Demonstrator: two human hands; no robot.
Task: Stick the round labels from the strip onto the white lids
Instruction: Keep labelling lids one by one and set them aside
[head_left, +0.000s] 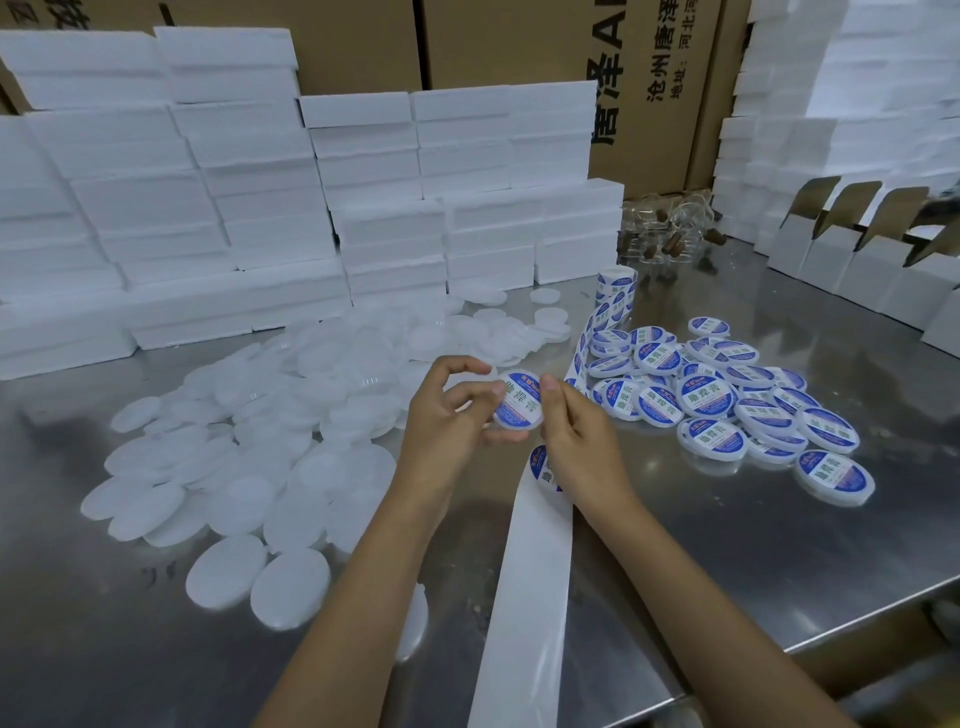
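Note:
My left hand (452, 415) grips a white lid (519, 402) that carries a round blue-and-white label, held above the steel table. My right hand (574, 431) pinches the lid's right edge, thumb tip on the label's rim. The label strip (530, 566) runs from a roll (615, 286) at the back, passes under my right hand and trails off the table's front edge as bare white backing. One label (540, 462) shows on the strip just below my right hand. Plain white lids (270, 436) lie heaped on the left. Labelled lids (727, 400) are piled on the right.
Stacks of white foam boxes (260, 197) line the back and left of the steel table (727, 561). Open white cartons (852, 260) stand at the right. Clear jars with brown stoppers (670, 234) sit behind the roll. Brown cardboard boxes (519, 41) stand at the far back.

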